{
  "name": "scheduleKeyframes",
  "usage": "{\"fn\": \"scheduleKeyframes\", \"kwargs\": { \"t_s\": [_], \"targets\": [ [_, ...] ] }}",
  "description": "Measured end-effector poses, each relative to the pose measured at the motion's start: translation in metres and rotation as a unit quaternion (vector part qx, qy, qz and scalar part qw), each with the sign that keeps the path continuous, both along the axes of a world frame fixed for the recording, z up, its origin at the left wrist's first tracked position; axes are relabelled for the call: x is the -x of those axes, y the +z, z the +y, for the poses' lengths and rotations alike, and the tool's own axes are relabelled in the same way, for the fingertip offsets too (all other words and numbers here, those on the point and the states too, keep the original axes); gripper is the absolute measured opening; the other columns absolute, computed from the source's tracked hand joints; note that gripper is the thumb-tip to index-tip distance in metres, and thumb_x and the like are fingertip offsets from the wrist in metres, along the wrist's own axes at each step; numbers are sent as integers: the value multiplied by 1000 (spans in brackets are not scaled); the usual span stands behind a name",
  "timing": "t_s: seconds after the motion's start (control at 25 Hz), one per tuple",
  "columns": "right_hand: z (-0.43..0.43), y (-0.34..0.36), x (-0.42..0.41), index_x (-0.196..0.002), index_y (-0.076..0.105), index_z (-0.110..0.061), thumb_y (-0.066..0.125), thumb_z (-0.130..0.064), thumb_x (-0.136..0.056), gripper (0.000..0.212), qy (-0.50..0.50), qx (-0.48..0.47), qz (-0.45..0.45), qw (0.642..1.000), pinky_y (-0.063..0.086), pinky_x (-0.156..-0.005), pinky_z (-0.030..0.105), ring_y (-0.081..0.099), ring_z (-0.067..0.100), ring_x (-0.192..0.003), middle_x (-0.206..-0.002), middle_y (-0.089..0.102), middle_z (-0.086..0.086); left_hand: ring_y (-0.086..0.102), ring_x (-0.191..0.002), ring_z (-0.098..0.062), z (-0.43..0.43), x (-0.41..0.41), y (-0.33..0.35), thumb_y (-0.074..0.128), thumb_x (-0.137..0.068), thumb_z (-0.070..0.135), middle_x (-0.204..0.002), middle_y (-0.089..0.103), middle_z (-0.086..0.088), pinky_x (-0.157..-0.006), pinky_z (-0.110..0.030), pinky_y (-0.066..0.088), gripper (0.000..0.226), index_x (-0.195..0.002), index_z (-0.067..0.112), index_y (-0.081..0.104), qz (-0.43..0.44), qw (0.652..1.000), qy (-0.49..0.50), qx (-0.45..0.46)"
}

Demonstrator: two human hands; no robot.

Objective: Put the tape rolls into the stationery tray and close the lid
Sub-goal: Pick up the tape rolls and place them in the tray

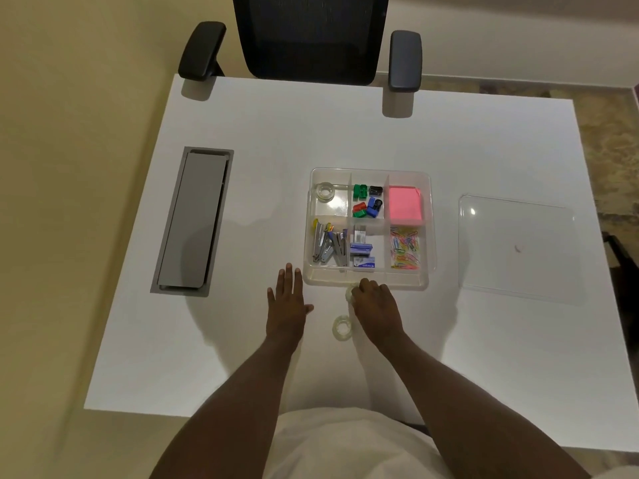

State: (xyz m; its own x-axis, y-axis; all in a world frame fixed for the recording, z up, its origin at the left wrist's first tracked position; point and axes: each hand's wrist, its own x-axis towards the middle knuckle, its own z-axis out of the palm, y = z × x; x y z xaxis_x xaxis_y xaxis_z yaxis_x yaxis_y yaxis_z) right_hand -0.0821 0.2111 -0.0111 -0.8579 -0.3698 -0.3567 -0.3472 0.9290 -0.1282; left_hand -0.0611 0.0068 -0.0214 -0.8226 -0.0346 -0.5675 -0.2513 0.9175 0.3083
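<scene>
A clear stationery tray (428, 236) with several compartments stands in the middle of the white table. One clear tape roll (325, 192) lies in its far-left compartment. My right hand (375, 304) is closed on a second tape roll (349, 294) just in front of the tray's near edge. A third tape roll (342, 327) lies flat on the table between my hands. My left hand (287, 302) rests flat on the table left of the tray, fingers spread, holding nothing. The clear lid (518, 247) lies on the table to the right of the tray.
The tray also holds pink sticky notes (404, 203), coloured sharpeners (367, 200), staple removers (328, 245), staple boxes (362, 252) and paper clips (404, 248). A grey cable hatch (193, 219) is set into the table at left. A black office chair (307, 36) stands beyond the far edge.
</scene>
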Motion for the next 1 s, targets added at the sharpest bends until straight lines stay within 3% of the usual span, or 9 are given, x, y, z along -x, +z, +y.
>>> {"fn": "scheduleKeyframes", "kwargs": {
  "t_s": [0.16,0.32,0.6,1.0],
  "targets": [
    [-6,4,-9,-122,63,-10,81,-27,-82,47,108,15,1,994,48,-105,43,61,27,-116,-126,65,12,-15,-160,-26,-1,1,-1,57,-103,37,-172,-19,-7,-131,-54,5,93,-164,16,-9,1,1000,9,-3],
    [-21,13,2,-114,67,-12,81,-23,-82,36,159,58,73,983,54,-94,41,67,25,-104,-113,71,10,-16,-160,-26,0,-1,-1,56,-103,42,-172,-20,-6,-132,-52,4,93,-164,18,-10,5,1000,13,0],
    [-39,45,110,-117,65,-11,73,-18,-89,29,77,68,172,980,53,-90,38,65,23,-98,-109,69,9,-11,-161,-28,-3,-1,-4,58,-101,40,-173,-16,-8,-132,-52,10,94,-164,16,-7,23,1000,0,14],
    [-62,43,212,-107,74,-14,59,-9,-92,22,-13,-22,128,992,45,-93,39,60,28,-104,-105,66,7,-16,-160,-26,-6,-3,-19,57,-101,43,-171,-23,-6,-132,-52,9,97,-162,19,-14,26,999,-8,17]
  ]
}}
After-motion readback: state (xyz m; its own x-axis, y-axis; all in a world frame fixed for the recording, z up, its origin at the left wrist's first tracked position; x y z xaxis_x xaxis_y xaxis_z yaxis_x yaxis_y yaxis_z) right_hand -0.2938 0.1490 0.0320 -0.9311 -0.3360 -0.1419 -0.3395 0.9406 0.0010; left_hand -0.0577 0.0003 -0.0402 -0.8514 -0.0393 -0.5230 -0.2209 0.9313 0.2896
